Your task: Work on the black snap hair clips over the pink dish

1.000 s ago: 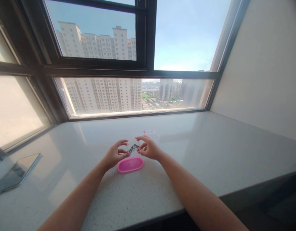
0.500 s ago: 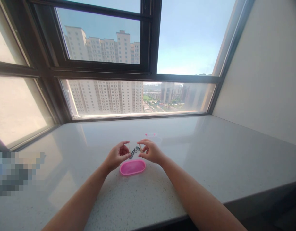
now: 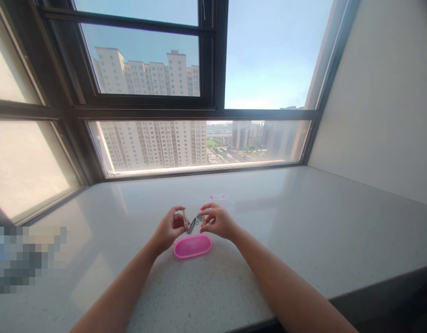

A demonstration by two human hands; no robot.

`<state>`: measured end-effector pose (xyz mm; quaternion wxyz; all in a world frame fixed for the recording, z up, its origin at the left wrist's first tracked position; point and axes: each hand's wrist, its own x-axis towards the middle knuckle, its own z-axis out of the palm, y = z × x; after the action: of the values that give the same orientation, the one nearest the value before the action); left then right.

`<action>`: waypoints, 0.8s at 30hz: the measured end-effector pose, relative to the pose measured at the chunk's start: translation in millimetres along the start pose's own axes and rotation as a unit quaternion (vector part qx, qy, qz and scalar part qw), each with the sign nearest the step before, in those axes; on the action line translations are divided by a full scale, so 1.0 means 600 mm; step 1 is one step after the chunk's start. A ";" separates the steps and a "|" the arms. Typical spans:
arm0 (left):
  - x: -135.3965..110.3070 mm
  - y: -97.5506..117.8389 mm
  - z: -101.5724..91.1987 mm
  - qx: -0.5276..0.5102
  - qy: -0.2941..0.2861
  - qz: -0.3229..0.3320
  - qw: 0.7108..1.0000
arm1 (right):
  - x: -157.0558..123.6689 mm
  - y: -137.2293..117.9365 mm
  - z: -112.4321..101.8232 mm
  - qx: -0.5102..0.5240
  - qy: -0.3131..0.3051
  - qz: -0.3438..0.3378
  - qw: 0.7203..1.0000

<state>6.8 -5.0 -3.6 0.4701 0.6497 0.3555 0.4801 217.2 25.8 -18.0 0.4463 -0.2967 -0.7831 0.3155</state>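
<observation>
- Left hand (image 3: 169, 227): raised just above the bench (image 3: 303, 222), near its middle, thumb and forefinger pinched on a small tan clip (image 3: 184, 218) held upright.
- Right hand (image 3: 217, 222): raised beside the left, fingers curled, fingertips pinched on a second small clip (image 3: 203, 219); colour and shape too small to tell.
- Dark clips (image 3: 192, 225): small dark metal pieces lying on the bench between both hands; exact count not discernible.
- Pink tray (image 3: 192, 246): shallow oval dish resting on the bench just in front of the hands, toward the near edge; contents not discernible.
- Clear lid (image 3: 222, 200): transparent piece with pink marks, flat on the bench beyond the right hand, toward the far edge under the window (image 3: 199, 143).
- Bench: pale speckled stone surface, bounded by the window at the far edge and a plain wall (image 3: 380, 101) at the right edge.
- Blurred patch (image 3: 26, 254): pixelated area at the left edge of the bench; object not identifiable.
</observation>
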 end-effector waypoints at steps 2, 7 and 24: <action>0.000 0.002 0.000 -0.001 0.001 -0.001 1.000 | 0.000 0.001 0.000 0.007 0.002 -0.001 1.000; -0.001 0.001 0.000 -0.006 -0.012 -0.016 1.000 | -0.001 -0.002 0.000 0.025 -0.010 -0.003 1.000; -0.004 -0.004 0.003 0.018 -0.029 -0.010 0.999 | -0.002 -0.004 0.010 0.034 0.002 -0.028 0.999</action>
<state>7.5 -6.9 -6.5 0.4727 0.6682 0.3571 0.4500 211.6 22.1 -19.1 0.4667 -0.2597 -0.7790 0.3285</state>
